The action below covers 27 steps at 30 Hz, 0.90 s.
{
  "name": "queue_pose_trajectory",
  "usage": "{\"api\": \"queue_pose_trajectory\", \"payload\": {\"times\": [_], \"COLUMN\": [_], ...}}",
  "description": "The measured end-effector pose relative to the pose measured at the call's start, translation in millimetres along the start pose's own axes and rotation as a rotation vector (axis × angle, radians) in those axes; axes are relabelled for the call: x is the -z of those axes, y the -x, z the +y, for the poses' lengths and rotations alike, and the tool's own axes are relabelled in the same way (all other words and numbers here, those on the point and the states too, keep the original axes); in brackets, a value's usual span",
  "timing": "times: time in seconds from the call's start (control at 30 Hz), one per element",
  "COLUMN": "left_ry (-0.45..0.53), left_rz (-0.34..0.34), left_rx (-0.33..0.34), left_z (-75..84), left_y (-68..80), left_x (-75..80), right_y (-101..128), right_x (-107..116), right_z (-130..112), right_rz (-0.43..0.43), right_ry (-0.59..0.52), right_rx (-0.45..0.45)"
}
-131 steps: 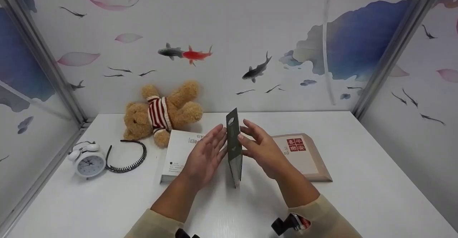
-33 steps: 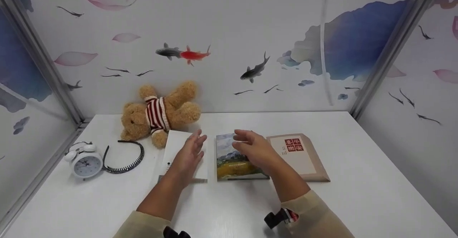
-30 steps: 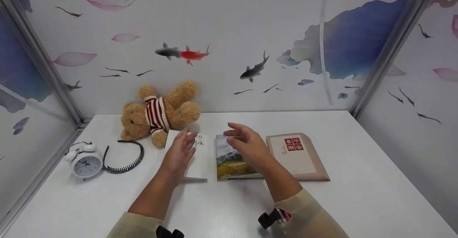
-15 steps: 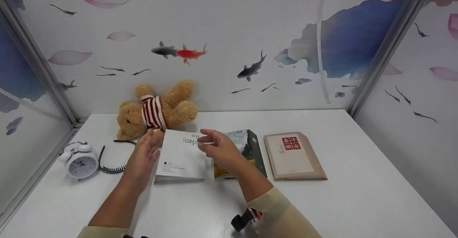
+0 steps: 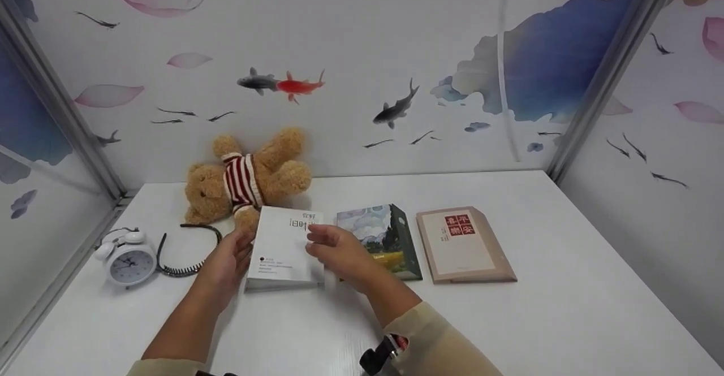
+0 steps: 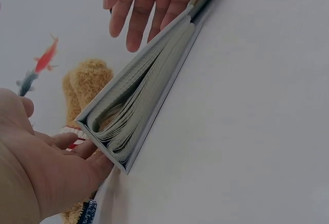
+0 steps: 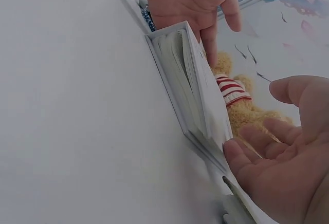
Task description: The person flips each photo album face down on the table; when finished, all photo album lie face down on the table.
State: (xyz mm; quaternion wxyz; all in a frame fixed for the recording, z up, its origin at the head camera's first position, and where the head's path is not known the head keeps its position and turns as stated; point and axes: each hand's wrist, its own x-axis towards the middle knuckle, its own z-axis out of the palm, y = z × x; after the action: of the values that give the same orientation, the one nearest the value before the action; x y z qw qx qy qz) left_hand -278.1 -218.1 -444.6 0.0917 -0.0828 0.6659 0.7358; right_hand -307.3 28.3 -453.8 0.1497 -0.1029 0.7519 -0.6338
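A thick white book with dark lettering lies flat on the table. Along its left side, where the spine is, rests my left hand, fingers extended and seeming to touch it; the left wrist view shows this hand at the spine end. My right hand is at the book's right edge with its fingers loosely bent; contact there is hard to tell. The page edges show between the covers. Partly behind my right hand lies a book with a landscape painting on its cover.
To the right lies a beige book with a red square print. Behind the white book a teddy bear in a striped sweater lies against the wall. A white alarm clock and a black headband are at the left.
Earlier both hands were around the landscape book, held upright; it now lies flat in the middle. Both hands have moved left and come down to the sides of the white book.
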Motion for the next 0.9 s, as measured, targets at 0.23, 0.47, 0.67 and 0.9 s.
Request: {"api": "queue_pose_trajectory", "payload": {"times": [0.23, 0.47, 0.67, 0.9], "left_ry": [0.026, 0.003, -0.007, -0.05], "left_rz": [-0.015, 0.014, 0.001, 0.003], "left_rx": [0.007, 0.019, 0.057, 0.062], "left_z": [-4.5, -0.9, 3.6, 6.8], "left_y": [-2.1, 1.1, 3.1, 6.8], "left_x": [-6.1, -9.2, -12.6, -13.1], "right_y": [6, 11, 10, 6], "right_x": [3, 1, 0, 1], "right_z": [2, 1, 0, 0], "right_rz": [0.015, -0.035, -0.024, -0.031], "right_ry": [0.049, 0.145, 0.13, 0.111], "right_rx": [0.015, 0.035, 0.026, -0.005]}}
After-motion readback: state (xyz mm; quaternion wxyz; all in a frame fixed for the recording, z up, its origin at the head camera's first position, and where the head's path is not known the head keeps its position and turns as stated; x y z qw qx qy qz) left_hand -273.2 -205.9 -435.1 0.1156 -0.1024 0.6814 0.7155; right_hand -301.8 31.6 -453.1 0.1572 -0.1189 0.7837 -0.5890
